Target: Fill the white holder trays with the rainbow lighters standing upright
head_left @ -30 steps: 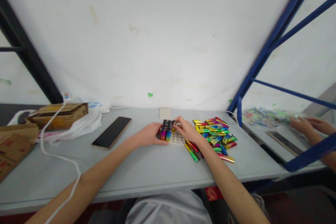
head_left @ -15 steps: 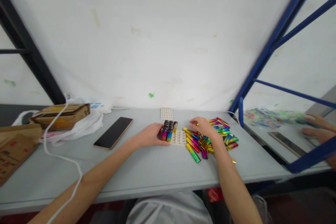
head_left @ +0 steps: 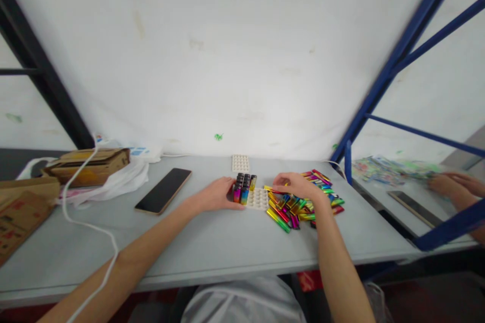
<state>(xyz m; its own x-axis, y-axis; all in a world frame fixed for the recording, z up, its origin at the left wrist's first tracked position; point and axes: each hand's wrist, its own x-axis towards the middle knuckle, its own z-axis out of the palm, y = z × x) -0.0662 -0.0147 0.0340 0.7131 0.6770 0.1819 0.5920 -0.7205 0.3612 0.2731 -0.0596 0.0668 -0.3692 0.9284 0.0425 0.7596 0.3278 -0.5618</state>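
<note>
- Left hand (head_left: 216,195) clasped round the left end of the upright lighters (head_left: 244,196) — thumb at the near corner, fingers farther back.
- Best to press lightly and evenly there; with too hard a squeeze, some risk of tilting or toppling the group.
- Upright lighters grouped close together on the left part of a white tray (head_left: 259,200), with rows of hollows showing just to the right.
- Right hand (head_left: 295,184) over the far left part of the heap of loose lighters (head_left: 292,207), fingers curled down near a yellow one; pinched or merely touched — cannot tell.
- For a clean pick, better to lift a single lighter from the top, without dragging neighbours along.
- Shiny bodies, probably slippery: worth a firm fingertip pinch.
- Second tray (head_left: 240,163) farther back, near the wall (head_left: 242,70).
</note>
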